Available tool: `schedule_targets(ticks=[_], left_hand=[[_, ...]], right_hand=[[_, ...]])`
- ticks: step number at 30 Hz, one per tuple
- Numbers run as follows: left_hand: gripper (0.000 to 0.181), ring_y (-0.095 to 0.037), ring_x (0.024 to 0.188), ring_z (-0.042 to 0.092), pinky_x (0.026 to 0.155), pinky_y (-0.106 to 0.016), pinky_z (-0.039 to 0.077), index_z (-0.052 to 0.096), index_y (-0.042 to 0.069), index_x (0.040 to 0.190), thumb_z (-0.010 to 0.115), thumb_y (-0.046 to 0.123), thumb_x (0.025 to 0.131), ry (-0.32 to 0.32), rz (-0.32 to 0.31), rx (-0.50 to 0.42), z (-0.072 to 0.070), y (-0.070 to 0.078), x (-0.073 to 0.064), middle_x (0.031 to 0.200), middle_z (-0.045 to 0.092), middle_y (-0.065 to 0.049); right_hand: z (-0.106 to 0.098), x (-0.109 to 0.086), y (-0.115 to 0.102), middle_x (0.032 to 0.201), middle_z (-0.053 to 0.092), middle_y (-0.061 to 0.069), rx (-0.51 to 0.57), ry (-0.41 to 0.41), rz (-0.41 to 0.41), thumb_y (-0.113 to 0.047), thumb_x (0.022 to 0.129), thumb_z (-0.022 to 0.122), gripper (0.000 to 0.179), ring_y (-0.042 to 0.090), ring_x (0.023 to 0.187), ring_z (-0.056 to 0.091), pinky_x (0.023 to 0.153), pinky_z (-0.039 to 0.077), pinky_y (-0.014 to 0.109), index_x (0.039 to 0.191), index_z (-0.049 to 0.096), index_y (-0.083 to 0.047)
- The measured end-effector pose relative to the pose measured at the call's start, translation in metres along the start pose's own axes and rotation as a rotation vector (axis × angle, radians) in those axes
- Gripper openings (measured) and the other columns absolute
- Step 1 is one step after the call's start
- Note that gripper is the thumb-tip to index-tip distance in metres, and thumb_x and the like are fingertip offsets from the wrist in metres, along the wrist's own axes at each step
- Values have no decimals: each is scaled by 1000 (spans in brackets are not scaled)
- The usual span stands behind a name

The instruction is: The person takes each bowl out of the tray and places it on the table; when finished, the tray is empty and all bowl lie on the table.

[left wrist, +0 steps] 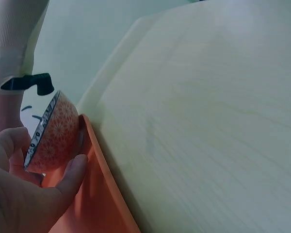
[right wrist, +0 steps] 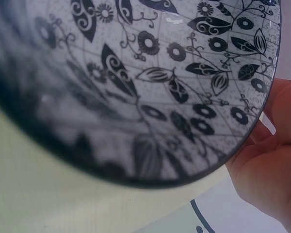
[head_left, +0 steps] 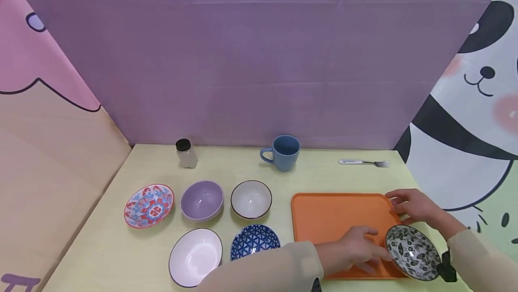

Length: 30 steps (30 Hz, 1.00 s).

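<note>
A bowl (head_left: 413,252) with a black-and-white floral inside and a patterned red outside (left wrist: 60,133) sits over the near right corner of an orange tray (head_left: 336,215). From the left, my left hand (head_left: 358,249) reaches over the tray, one finger at the bowl's rim and its digits spread. At the tray's right edge is my right hand (head_left: 414,204), just beyond the bowl, with fingers loosely bent. In the right wrist view the floral bowl (right wrist: 174,92) fills most of the picture and covers part of the right hand (right wrist: 269,165).
Left of the tray stand a blue patterned bowl (head_left: 255,240), two white bowls (head_left: 196,256) (head_left: 251,200), a purple bowl (head_left: 202,201) and a red-blue patterned dish (head_left: 149,206). Farther back are a black-lidded jar (head_left: 187,153), a blue mug (head_left: 285,152) and a fork (head_left: 364,162).
</note>
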<state>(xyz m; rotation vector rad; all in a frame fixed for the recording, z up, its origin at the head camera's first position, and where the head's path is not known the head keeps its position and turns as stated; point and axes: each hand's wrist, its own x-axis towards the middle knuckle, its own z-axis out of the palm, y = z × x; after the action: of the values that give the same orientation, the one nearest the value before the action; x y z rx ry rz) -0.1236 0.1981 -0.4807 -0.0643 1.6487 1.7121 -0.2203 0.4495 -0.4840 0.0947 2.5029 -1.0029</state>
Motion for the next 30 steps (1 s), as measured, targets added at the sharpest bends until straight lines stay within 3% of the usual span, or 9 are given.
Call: schedule_targets(ticks=[5,10,15,19,30], left_hand=[[42,-37,81,70,82,-66,57,67,9,122,79,-3,83,-14,-2,-34,5,-6,12,121,64,-8],[39,-35,77,69,83,-66,58,67,10,119,80,-2,84,-37,-40,-41,11,-8,16,101,67,-9],[38,-39,77,73,81,-64,59,67,12,117,80,-2,84,-31,-29,-42,13,-9,16,84,70,-8],[38,-45,87,74,81,-64,59,68,12,118,79,-4,85,-33,-13,-61,15,-9,17,85,70,-8],[38,-40,83,75,78,-64,60,69,12,115,78,-7,83,6,22,-60,19,-11,19,86,66,-6]], right_hand=[[0,0,0,120,60,27,2,5,0,-5,95,67,50,26,94,70,77,65,45,140,51,9],[0,2,1,117,61,24,-8,8,-2,-3,93,68,51,25,92,70,77,65,45,140,51,9],[2,0,-4,116,63,23,-22,19,-14,-3,92,70,53,25,90,70,77,65,44,140,51,9],[1,0,-7,117,62,25,-16,15,-10,-2,92,69,52,24,90,70,76,65,44,140,51,9],[1,-2,-10,116,61,26,11,-1,-6,2,93,65,49,25,90,69,75,65,45,139,51,10]])
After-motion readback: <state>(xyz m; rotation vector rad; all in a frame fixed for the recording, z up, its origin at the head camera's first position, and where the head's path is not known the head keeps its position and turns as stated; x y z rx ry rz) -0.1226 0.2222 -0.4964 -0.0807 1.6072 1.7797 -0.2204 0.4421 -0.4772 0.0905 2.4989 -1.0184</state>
